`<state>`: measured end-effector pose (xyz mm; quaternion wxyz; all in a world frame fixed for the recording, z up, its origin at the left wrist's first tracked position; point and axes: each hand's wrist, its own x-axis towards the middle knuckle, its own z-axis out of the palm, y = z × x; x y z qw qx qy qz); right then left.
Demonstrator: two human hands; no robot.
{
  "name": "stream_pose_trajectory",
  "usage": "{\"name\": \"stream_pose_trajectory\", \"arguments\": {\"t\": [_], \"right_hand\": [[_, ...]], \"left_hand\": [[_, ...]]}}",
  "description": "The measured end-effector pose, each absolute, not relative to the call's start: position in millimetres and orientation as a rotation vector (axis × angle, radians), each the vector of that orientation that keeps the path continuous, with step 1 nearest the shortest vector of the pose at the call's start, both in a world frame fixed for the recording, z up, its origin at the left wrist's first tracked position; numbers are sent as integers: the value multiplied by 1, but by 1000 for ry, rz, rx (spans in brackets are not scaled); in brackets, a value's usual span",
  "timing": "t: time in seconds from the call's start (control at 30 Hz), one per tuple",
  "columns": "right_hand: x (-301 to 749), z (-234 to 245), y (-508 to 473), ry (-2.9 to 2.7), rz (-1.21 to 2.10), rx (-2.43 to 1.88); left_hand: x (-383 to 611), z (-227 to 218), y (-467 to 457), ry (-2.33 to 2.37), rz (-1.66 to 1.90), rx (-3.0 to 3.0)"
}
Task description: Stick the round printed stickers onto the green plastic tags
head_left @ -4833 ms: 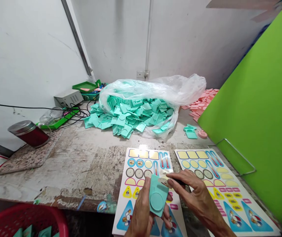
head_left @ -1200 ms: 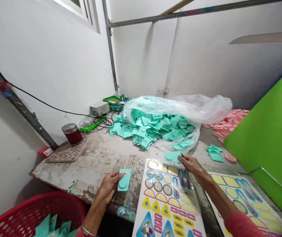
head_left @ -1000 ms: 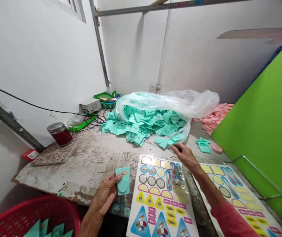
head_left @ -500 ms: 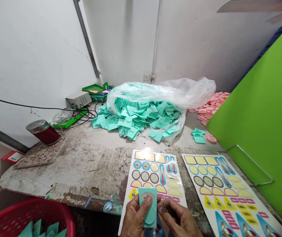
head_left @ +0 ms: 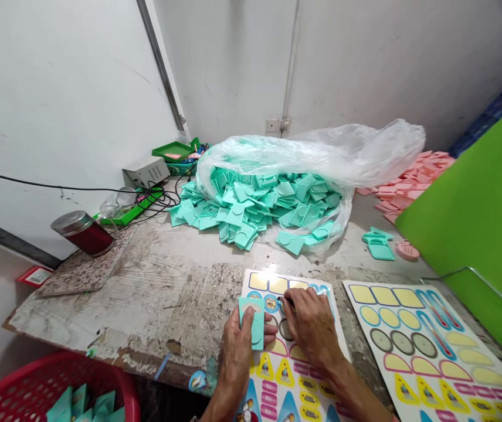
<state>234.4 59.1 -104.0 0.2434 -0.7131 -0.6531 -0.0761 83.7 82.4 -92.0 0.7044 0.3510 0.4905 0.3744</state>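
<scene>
My left hand [head_left: 237,346] is closed on a flat teal plastic piece [head_left: 257,334], its thumb lying across the face. The piece has a raised circle low down and a pale half-round sticker [head_left: 247,305] near its top. Beyond and to the right, my right hand [head_left: 310,319] is over the near sticker sheet [head_left: 251,274], fingers pinched beside a round blue-edged sticker [head_left: 271,303]. A small dark tip shows at those fingers; what it belongs to is hidden. That hand covers part of the sheet.
A second sticker sheet [head_left: 367,325] lies to the right. Behind are a heap of teal pieces [head_left: 251,205] in a clear plastic bag [head_left: 365,146] and pink pieces [head_left: 413,179]. A red basket [head_left: 123,381] with teal pieces is front left; a red mug [head_left: 86,234] stands at left.
My right hand has moved from beside the teal piece up and forward onto the sheet's round stickers. My left hand has shifted slightly up and left with the piece. The view has turned slightly left.
</scene>
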Motion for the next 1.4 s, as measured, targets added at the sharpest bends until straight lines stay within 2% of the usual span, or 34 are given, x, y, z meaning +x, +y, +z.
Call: {"name": "stream_pose_trajectory", "arguments": {"t": [0.2,0.47,0.7,0.9,1.1,1.3,1.4], "right_hand": [[230,-108,59,-1784,-330,-2007],[227,-115,56,-1719,-118,-1961],[225,-111,60,-1775,-356,-2043],[228,-115,60,-1759,-164,-1951],[226,-113,61,-1746,-329,-2011],[226,-114,58,-1757,-130,-1953],[226,-115,58,-1681,-144,-1967]], "left_hand": [[87,-88,81,1158,820,797],[83,-92,80,1133,784,921],[83,-95,82,1116,789,944],[83,-94,81,1123,800,936],[83,-98,80,1088,823,927],[85,-94,82,1118,828,934],[85,-95,83,1108,830,937]]}}
